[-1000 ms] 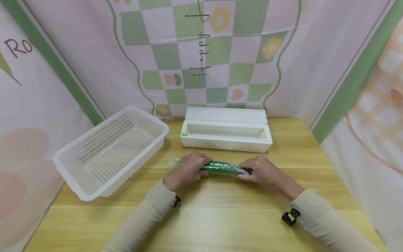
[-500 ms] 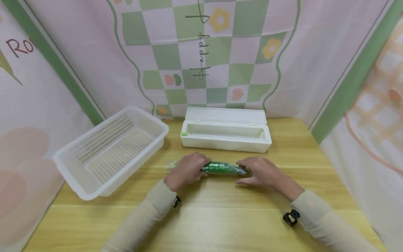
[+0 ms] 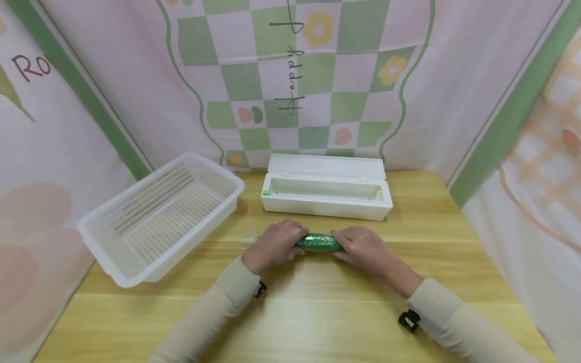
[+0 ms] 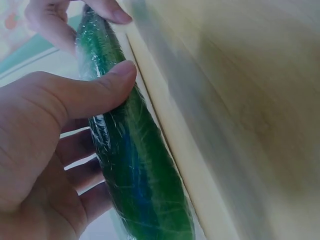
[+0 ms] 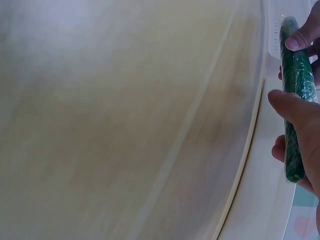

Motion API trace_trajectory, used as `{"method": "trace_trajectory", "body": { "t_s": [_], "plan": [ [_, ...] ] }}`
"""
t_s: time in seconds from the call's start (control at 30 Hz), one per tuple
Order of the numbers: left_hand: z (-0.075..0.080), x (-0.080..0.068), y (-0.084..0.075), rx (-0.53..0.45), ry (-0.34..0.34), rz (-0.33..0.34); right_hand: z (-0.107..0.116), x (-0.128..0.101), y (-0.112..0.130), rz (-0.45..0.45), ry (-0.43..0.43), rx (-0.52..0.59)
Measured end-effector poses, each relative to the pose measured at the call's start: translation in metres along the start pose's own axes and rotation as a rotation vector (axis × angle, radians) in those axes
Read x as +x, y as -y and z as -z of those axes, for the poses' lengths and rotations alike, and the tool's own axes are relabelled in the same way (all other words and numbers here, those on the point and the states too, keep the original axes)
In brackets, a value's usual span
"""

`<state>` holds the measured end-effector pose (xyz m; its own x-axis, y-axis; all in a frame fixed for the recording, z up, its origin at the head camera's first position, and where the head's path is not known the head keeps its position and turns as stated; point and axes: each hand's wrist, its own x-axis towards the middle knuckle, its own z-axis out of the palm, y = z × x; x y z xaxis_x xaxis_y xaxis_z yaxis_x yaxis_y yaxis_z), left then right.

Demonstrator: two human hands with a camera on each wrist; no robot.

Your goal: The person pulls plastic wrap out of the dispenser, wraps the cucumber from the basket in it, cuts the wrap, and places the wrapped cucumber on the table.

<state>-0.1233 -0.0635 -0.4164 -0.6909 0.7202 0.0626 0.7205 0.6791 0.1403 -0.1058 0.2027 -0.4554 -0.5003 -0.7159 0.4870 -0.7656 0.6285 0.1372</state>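
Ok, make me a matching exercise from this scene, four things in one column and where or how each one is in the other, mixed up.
Things:
1. white basket
2. dispenser box
3. wrapped cucumber
4. wooden table

States:
A. held at both ends by two hands
B. lid open, behind the hands
C. bears everything else
D. far left, nothing inside

Pairs: 1-D, 2-B, 3-A, 4-C

this is looking like a staged recording booth rather than a lived-in room: printed cloth backdrops (image 3: pixel 317 75) in pink with green checks, flowers and lettering are hanging close round the far, left and right sides of a small wooden table (image 3: pixel 317 312), closing it in. only kitchen-type props, a white perforated plastic basket (image 3: pixel 159 217) at left and an open white dispenser box (image 3: pixel 327 194) at the far middle, are sitting on it.
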Motion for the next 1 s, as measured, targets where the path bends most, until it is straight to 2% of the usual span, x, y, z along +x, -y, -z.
{"method": "trace_trajectory", "body": {
  "t_s": [0.13,0.33,0.5,0.7,0.83,1.0],
  "plan": [
    [0.001,0.000,0.001,0.000,-0.003,-0.010,0.001,0.001,0.002,0.001,0.005,-0.049],
    [0.001,-0.007,0.008,-0.066,-0.004,-0.033,0.002,-0.001,0.000,-0.045,-0.012,0.016],
    [0.002,-0.021,0.024,-0.100,-0.020,0.017,0.005,-0.006,-0.006,-0.093,-0.017,0.042],
    [0.006,-0.041,0.050,-0.082,-0.110,0.064,0.009,-0.017,-0.018,-0.154,-0.001,0.054],
    [0.008,-0.050,0.063,-0.122,-0.185,0.030,0.011,-0.021,-0.022,-0.157,-0.019,0.058],
    [0.008,-0.057,0.071,-0.173,-0.273,-0.042,0.012,-0.024,-0.024,-0.159,-0.029,0.084]
  ]
}}
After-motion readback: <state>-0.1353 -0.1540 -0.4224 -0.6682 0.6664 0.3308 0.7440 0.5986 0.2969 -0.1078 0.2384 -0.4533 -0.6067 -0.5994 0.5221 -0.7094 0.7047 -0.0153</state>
